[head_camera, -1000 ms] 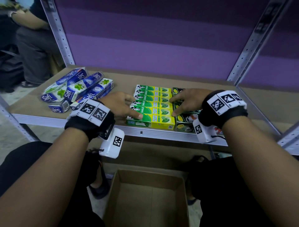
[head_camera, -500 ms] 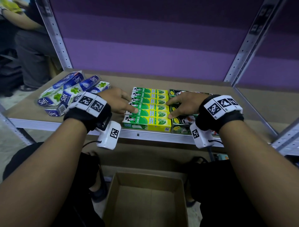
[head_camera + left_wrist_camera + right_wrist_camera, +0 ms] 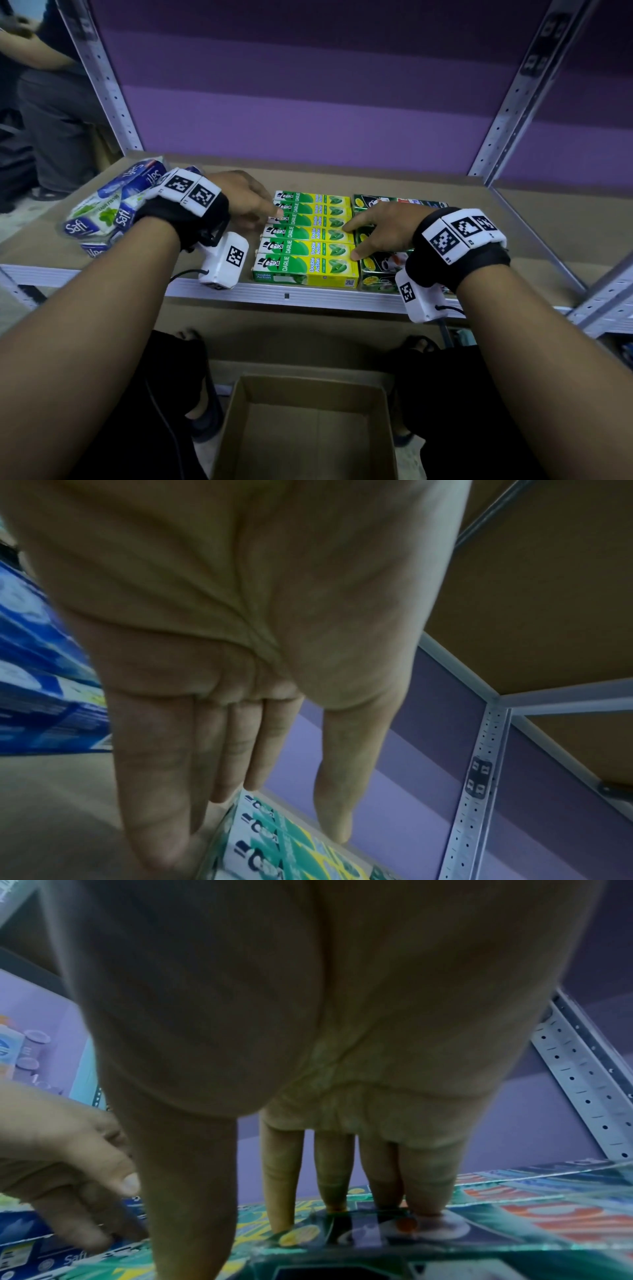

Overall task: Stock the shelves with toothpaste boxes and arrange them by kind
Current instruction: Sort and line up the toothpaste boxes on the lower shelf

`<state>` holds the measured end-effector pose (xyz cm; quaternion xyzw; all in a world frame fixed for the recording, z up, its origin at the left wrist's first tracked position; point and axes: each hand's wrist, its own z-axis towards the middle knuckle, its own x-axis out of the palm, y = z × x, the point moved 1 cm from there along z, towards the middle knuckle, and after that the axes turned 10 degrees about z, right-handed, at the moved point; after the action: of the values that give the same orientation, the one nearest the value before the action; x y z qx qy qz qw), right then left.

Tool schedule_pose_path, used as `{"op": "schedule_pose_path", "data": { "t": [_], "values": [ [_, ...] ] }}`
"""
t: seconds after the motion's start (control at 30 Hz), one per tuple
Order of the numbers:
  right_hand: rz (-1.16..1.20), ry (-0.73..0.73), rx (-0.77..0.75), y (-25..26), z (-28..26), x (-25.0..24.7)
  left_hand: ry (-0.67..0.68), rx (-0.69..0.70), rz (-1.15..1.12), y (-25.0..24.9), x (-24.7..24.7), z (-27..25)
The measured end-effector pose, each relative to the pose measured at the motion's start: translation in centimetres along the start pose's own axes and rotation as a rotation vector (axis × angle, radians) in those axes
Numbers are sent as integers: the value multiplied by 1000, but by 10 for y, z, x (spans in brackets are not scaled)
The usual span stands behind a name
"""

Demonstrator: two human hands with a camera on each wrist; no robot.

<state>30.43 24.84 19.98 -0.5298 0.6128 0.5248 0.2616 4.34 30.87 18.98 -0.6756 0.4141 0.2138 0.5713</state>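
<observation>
Several green-and-yellow Darlie toothpaste boxes [image 3: 308,240] lie side by side in a row on the shelf board [image 3: 394,181]. My left hand [image 3: 246,202] is at their left ends, straight fingers [image 3: 154,804] touching the ends of the Darlie boxes [image 3: 274,842]. My right hand [image 3: 380,226] rests flat on the dark green boxes [image 3: 383,267] beside them, its thumb at the Darlie boxes' right ends. In the right wrist view the fingertips [image 3: 424,1196] press on the dark green box tops [image 3: 514,1218]. Blue-and-white Safi boxes [image 3: 113,209] lie in a loose pile at the left.
An open, empty cardboard carton [image 3: 308,431] stands on the floor below the shelf's metal front edge [image 3: 308,296]. Perforated steel uprights [image 3: 513,99] frame the bay against a purple back wall. Another person [image 3: 44,102] sits at the far left.
My left hand has slid back along the left ends of the Darlie row, away from the front box. The right hand stays on the dark green boxes.
</observation>
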Motion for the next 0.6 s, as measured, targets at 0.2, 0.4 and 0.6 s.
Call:
{"op": "schedule_pose_path", "data": {
  "t": [0.2, 0.4, 0.6],
  "values": [
    [15, 8, -10, 0, 1, -1, 24, -36, -81, -7, 0, 23],
    [-13, 27, -15, 1, 2, -2, 32, -44, -135, 0, 2, 39],
    [-8, 29, -10, 2, 3, -2, 52, -15, -62, 5, 2, 45]
  ]
}}
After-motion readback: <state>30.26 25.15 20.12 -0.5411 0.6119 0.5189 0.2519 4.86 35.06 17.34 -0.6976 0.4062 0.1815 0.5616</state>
